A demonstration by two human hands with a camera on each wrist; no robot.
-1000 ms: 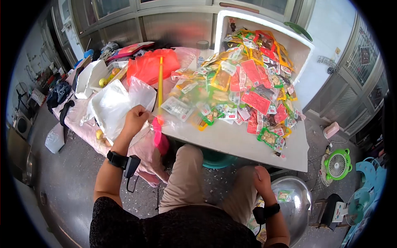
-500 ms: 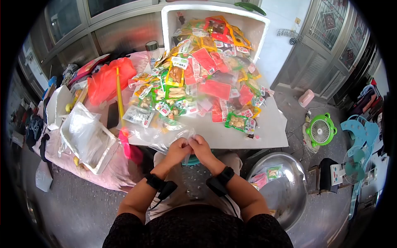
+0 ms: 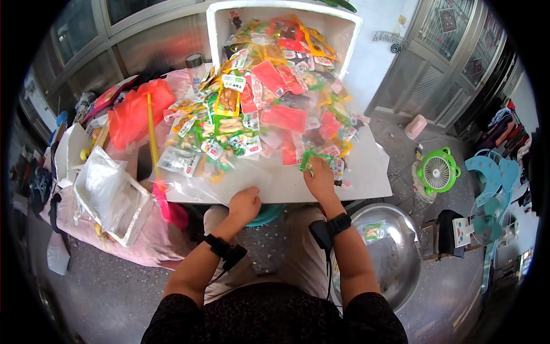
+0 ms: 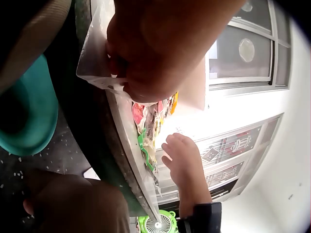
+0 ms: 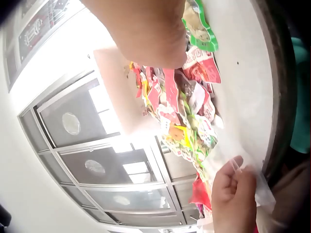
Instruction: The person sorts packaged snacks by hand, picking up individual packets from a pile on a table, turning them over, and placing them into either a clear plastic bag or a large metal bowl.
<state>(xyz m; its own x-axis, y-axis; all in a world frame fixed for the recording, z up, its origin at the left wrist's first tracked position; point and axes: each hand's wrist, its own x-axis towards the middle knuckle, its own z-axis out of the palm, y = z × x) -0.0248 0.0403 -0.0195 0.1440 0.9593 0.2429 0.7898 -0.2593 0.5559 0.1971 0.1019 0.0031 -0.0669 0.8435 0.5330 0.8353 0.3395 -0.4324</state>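
Note:
At the table's front edge my left hand (image 3: 244, 204) grips a clear plastic bag (image 4: 95, 65). The right wrist view shows the thumb and curled fingers of this hand pinching the bag's thin film. My right hand (image 3: 319, 176) is over a green-edged snack packet (image 3: 308, 159) at the pile's front right, overlapping it in the head view. Seen from the left wrist, the right hand's fingers (image 4: 177, 141) are loosely extended and apart. In the right wrist view, the packet (image 5: 198, 26) shows pale pieces inside, and the right fingertips are hidden.
Behind the hands, many colourful snack packets (image 3: 283, 118) spill from a white foam box (image 3: 215, 34) onto the table (image 3: 281, 186). A yellow stick (image 3: 152, 132) and a foam tray (image 3: 134, 221) lie left. A metal basin (image 3: 395, 275) stands right, below the table.
Both hands came together at the clear bag by half a second ago. Since then the right hand has left the bag and moved right and forward to the green packet; the left keeps its hold.

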